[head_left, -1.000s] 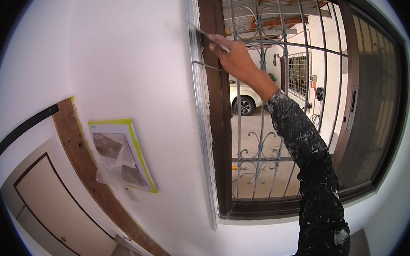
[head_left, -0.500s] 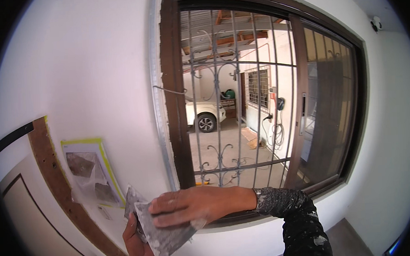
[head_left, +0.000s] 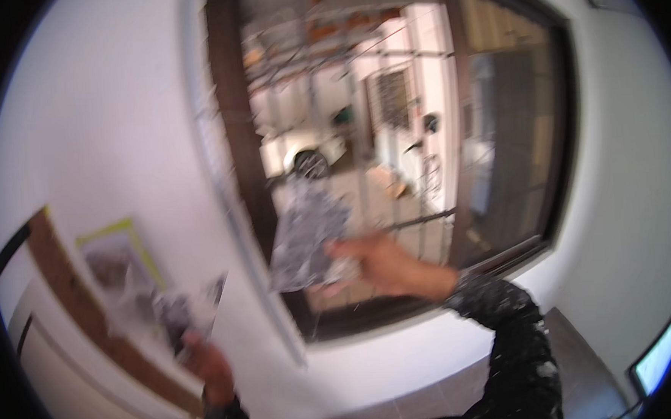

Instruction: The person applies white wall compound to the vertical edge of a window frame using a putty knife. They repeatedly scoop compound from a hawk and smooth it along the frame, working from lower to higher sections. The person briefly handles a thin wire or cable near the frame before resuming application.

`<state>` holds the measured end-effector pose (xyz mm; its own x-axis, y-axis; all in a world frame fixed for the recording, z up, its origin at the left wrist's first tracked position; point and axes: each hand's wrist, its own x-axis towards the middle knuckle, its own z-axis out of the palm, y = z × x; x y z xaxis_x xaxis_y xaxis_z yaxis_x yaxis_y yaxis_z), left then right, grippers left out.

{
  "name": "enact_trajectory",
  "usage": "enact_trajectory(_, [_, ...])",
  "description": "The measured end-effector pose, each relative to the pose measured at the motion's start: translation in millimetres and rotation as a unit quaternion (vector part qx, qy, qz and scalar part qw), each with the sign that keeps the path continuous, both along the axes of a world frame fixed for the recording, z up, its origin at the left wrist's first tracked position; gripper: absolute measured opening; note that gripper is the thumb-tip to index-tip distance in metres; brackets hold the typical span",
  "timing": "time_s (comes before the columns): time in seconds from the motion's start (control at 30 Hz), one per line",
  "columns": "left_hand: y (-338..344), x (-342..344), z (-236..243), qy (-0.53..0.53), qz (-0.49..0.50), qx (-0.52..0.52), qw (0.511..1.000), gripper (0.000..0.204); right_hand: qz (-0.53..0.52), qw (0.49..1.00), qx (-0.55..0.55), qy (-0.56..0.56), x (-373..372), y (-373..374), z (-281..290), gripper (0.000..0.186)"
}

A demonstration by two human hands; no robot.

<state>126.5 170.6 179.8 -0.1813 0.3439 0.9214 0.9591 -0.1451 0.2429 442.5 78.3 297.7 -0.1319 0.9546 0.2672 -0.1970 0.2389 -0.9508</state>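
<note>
My right hand grips a wide putty knife with a flared blade smeared grey and white. It holds the blade up at the lower left of the window, by the dark brown window frame. Lower and to the left, my left hand is closed on a second putty knife, its blade patched with grey and white. The two blades are apart. Motion blur hides the fingertips and the handles. A pale metal edge strip runs down the wall beside the window.
Metal grille bars and a white car show through the window. Left of my left hand, a panel edged with yellow-green tape hangs under clear plastic. Beside it runs a brown wooden strip. Grey floor lies below.
The two putty knives, together before, have separated. My right hand has lifted its blade up toward the window; my left hand has moved left. The whole view has shifted and blurred.
</note>
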Motion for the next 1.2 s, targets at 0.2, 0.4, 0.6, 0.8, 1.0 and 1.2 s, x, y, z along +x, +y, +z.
enact_trajectory(0.2, [2.3, 13.6, 18.3, -0.09, -0.493, 0.18, 0.847, 0.029, 0.189, 0.959, -0.156, 0.145, -36.9, -21.4, 14.6, 0.027])
enact_trajectory(0.4, [-5.2, 6.8, 42.2, 0.028, -0.526, 0.2, 0.826, 0.036, 0.242, 0.933, -0.203, 0.174, -65.0, -19.0, 12.9, 0.019])
enact_trajectory(0.6, [0.5, -21.0, 44.8, 0.144, -0.537, 0.207, 0.805, 0.041, 0.161, 0.983, 0.061, 0.068, -72.4, -1.9, 4.5, 0.018])
enact_trajectory(0.8, [-6.0, -61.8, 33.8, 0.145, -0.46, 0.152, 0.862, 0.037, -0.072, 0.859, 0.476, -0.173, -31.3, 42.2, 54.3, 0.024])
enact_trajectory(1.0, [-28.7, -81.0, -40.2, 0.023, -0.381, 0.1, 0.919, 0.034, -0.206, 0.87, 0.407, -0.188, -9.9, 106.7, 209.2, 0.033])
enact_trajectory(1.2, [-82.6, -97.2, -81.0, -0.173, -0.353, -0.046, 0.918, 0.038, -0.217, 0.868, 0.404, -0.191, -33.5, 165.7, 343.2, 0.035])
